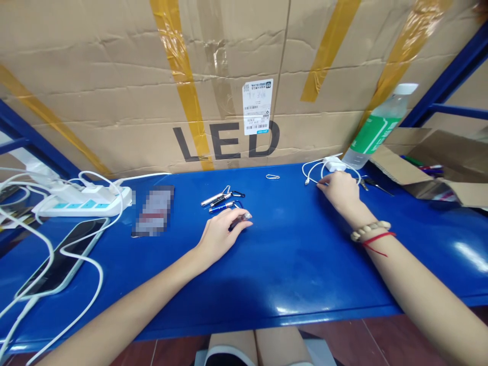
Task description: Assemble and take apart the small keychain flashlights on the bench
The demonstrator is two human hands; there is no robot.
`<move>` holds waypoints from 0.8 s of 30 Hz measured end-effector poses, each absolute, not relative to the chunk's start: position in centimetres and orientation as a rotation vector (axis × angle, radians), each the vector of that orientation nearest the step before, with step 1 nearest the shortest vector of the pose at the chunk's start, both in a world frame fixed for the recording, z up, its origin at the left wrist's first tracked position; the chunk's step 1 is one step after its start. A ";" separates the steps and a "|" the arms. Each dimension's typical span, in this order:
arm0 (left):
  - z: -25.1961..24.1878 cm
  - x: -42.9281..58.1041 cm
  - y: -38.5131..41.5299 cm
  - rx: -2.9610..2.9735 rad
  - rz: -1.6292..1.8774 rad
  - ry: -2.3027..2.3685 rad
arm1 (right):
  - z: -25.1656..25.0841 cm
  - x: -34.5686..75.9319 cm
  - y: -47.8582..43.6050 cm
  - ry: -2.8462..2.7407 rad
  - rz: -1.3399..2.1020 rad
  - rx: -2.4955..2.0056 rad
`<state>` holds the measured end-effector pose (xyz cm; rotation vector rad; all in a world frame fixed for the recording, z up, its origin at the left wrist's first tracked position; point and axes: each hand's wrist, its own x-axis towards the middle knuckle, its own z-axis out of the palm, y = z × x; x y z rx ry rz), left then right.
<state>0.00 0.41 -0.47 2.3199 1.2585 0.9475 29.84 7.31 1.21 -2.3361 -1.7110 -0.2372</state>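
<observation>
My left hand [220, 234] rests over the middle of the blue table [290, 264], its thumb and fingers closed on a small shiny object [241, 219], partly dark with a clear-looking end. Just beyond it lie a silver pen-like flashlight [213, 199] and a blue one [220, 208], with a black one between them; they have carabiner clips. A loose silver carabiner [272, 177] sits farther back. At the back right, my right hand [341, 193] is closed beside a white charger with a cable [334, 163]. What its fingertips hold, if anything, is hidden.
A large cardboard box [133, 101] stands behind the table. On the left are a power strip [87, 203], white cables, a phone [63, 259] and a blurred-out flat item [154, 211]. On the right stand a water bottle [375, 132] and an open carton [434, 190].
</observation>
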 end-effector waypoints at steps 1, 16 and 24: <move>-0.4 0.0 0.4 2.319 0.943 1.262 | 1.2 29.9 7.3 -1.715 -0.240 -2.333; 0.1 0.1 0.1 2.165 0.995 1.252 | 1.8 29.5 6.9 -1.634 -0.132 -2.417; -0.2 0.1 0.3 2.172 0.990 1.231 | 1.9 30.8 7.0 -1.703 -0.046 -2.288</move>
